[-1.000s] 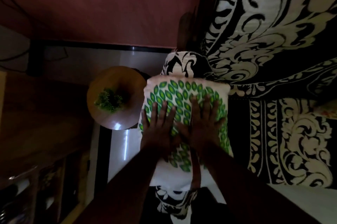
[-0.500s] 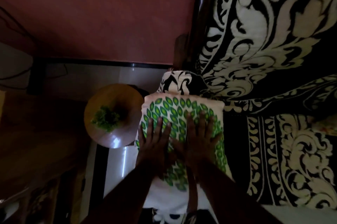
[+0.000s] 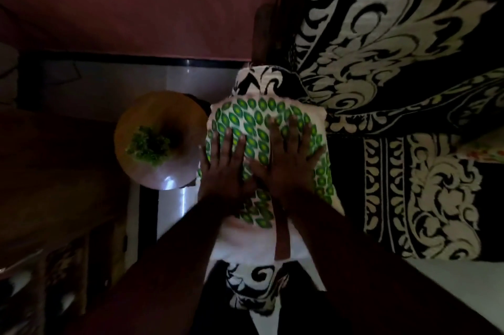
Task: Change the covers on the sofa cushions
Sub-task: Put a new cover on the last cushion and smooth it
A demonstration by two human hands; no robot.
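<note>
A cushion in a white cover with green leaf dots [image 3: 259, 119] lies on the sofa's armrest [image 3: 261, 81], which wears a black-and-white swirl cover. My left hand [image 3: 226, 168] and my right hand [image 3: 286, 160] both press flat on the cushion, fingers straight and spread, side by side. A brown strap or trim [image 3: 282, 236] runs down the cushion's near white part. The sofa [image 3: 395, 89] in the same black-and-white print fills the right side.
A small round wooden table [image 3: 161, 116] with a green plant [image 3: 148, 146] stands just left of the cushion. A dark wooden cabinet [image 3: 54, 198] is at the far left. A maroon wall and pale tiled floor [image 3: 169, 203] lie behind.
Both hands stay flat on the cushion. The view has shifted, so cushion and hands sit a little lower in the frame than a second ago.
</note>
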